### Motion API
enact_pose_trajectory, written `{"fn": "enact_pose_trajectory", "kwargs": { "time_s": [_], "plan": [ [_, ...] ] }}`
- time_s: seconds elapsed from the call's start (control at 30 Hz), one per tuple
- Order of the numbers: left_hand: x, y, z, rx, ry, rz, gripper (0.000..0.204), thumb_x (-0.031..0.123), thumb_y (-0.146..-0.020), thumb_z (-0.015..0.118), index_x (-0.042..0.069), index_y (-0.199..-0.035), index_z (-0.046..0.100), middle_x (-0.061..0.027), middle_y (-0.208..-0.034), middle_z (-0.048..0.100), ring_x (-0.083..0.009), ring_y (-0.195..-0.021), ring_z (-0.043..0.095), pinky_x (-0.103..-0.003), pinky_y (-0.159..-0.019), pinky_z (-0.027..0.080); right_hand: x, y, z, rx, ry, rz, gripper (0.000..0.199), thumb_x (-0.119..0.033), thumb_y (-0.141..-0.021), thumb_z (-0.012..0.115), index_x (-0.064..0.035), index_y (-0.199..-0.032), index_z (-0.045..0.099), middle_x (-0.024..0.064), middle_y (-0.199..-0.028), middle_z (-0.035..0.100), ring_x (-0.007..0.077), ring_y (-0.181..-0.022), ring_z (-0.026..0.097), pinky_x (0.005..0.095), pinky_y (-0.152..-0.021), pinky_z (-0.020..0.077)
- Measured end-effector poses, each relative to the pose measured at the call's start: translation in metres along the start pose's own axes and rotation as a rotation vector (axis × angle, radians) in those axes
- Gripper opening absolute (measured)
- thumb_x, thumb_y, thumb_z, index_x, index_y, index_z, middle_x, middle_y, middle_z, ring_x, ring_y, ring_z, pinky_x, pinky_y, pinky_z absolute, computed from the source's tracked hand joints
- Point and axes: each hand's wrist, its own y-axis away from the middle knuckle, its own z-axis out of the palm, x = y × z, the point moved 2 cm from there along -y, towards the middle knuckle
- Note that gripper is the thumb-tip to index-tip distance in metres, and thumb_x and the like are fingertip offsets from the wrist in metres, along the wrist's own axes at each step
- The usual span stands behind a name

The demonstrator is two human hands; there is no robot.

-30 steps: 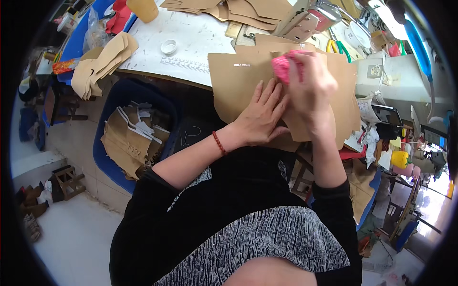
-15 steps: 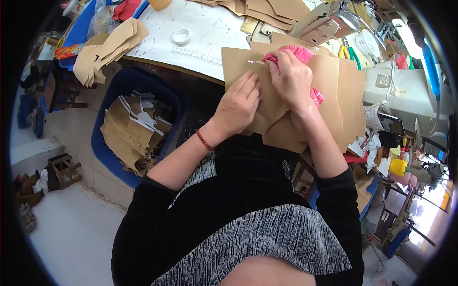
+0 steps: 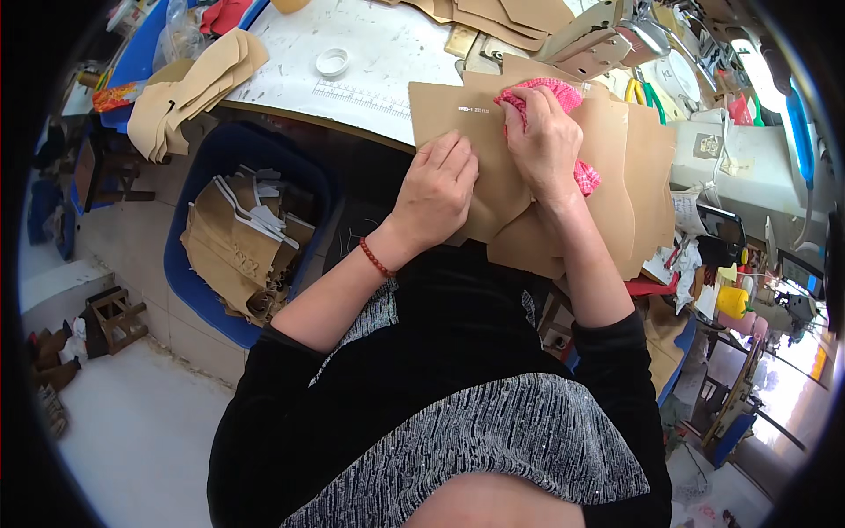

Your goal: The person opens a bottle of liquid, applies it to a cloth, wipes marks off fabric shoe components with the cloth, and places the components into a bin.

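Your left hand [image 3: 437,189] is spread flat, palm down, on the top tan leather piece [image 3: 480,132], pinning it rather than gripping it. Your right hand [image 3: 544,141] is clenched around a bunched pink cloth [image 3: 550,91], pressed onto the same piece just beyond your left fingertips. That piece tops a fanned stack of similar cut pieces [image 3: 638,176] spreading out to the right of your right hand, hanging over the white table [image 3: 387,53] edge toward you.

Handling-wise, I'd guess it's light, thin and floppy, stiff enough to hold shape but it'll slide on the one below. So keep that flat palm down near the spot you're rubbing; if you lift it, pinch an edge, not the middle.

Compared with half a second back, your left hand sits a touch lower on the piece and the cloth hand has shifted slightly up toward the far edge. The blue bin of offcuts [image 3: 242,238], out past your left wrist, looks unchanged.
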Motion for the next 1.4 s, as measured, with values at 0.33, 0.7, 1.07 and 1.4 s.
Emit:
{"fn": "enact_pose_trajectory", "kwargs": {
  "time_s": [0.33, 0.7, 1.07, 1.4],
  "plan": [
    [-0.018, 0.025, -0.019, 0.322, 0.323, -0.314, 0.023, -0.006, -0.071, 0.065, 0.002, -0.089, 0.052, -0.0123, -0.084, 0.052, -0.0293, -0.081, 0.05, -0.038, -0.073, 0.043, 0.017, 0.004, -0.041, 0.492, -0.405, 0.161, 0.015, 0.002, -0.08, 0.069, 0.0026, -0.094, 0.064, 0.009, -0.085, 0.064, 0.0166, -0.074, 0.061, 0.0268, -0.07, 0.0498],
    [-0.019, 0.024, -0.006, 0.099, 1.094, -0.816, 0.009, 0.002, -0.086, 0.064, -0.002, -0.091, 0.058, -0.0029, -0.08, 0.064, -0.0049, -0.069, 0.058, -0.02, -0.062, 0.048, 0.066, 0.036, -0.152, 0.975, -0.59, 0.45, 0.013, 0.005, -0.086, 0.061, 0.0101, -0.098, 0.063, 0.0157, -0.095, 0.067, 0.0158, -0.08, 0.064, 0.0283, -0.075, 0.0552],
    [-0.016, -0.004, -0.008, 0.051, 0.649, -0.675, 0.02, 0.008, -0.07, 0.063, -0.005, -0.085, 0.06, -0.0181, -0.068, 0.06, -0.026, -0.056, 0.059, -0.032, -0.055, 0.048, 0.104, 0.081, -0.196, 0.976, -0.068, 0.715, 0.028, -0.015, -0.085, 0.069, 0.008, -0.1, 0.067, 0.0128, -0.097, 0.069, 0.0173, -0.085, 0.064, 0.0285, -0.08, 0.0522],
    [0.006, 0.001, -0.021, 0.351, 0.378, -0.405, 0.011, 0.003, -0.079, 0.062, -0.003, -0.083, 0.053, -0.0216, -0.084, 0.055, -0.0412, -0.072, 0.055, -0.04, -0.061, 0.047, 0.107, 0.071, -0.196, 0.945, -0.288, 0.546, 0.024, -0.007, -0.087, 0.065, 0.0138, -0.099, 0.063, 0.0205, -0.101, 0.066, 0.0227, -0.09, 0.064, 0.0297, -0.085, 0.0541]
  ]
}}
